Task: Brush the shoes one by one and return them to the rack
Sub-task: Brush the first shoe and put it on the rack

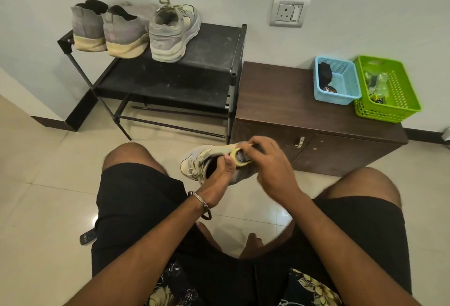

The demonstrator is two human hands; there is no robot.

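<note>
Glossy floor tiles point(36, 184), matt black metal rack point(214, 45), perforated plastic baskets point(394, 108)

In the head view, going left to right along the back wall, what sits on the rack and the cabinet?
Left grey high-top → second grey high-top → laced grey sneaker on the black rack → blue basket → green basket on the brown cabinet.

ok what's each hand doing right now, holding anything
Left hand: grips the sneaker at its collar, thumb over the edge.
Right hand: grips the yellow brush against the sneaker.
</note>
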